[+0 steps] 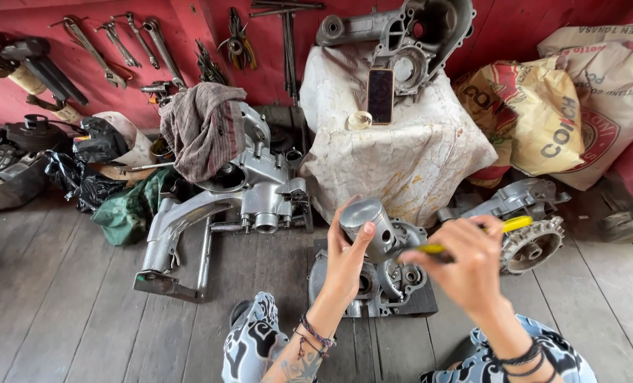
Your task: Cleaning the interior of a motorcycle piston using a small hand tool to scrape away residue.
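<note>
My left hand [346,261] is raised and grips a grey metal piston [368,225], its crown turned up and to the left. My right hand [469,264] holds a yellow-handled tool [509,225], whose dark tip points at the piston's side hole. Below both hands a grey engine case half [391,284] lies on the plank floor, between my knees in patterned trousers.
A larger silver engine casing with a swing arm [210,213] lies to the left under a striped rag [203,128]. A cloth-covered block [401,149] carries a phone [381,95] and another casing. A finned cover [533,241] and sacks [579,106] are on the right. Wrenches [118,42] hang on the red wall.
</note>
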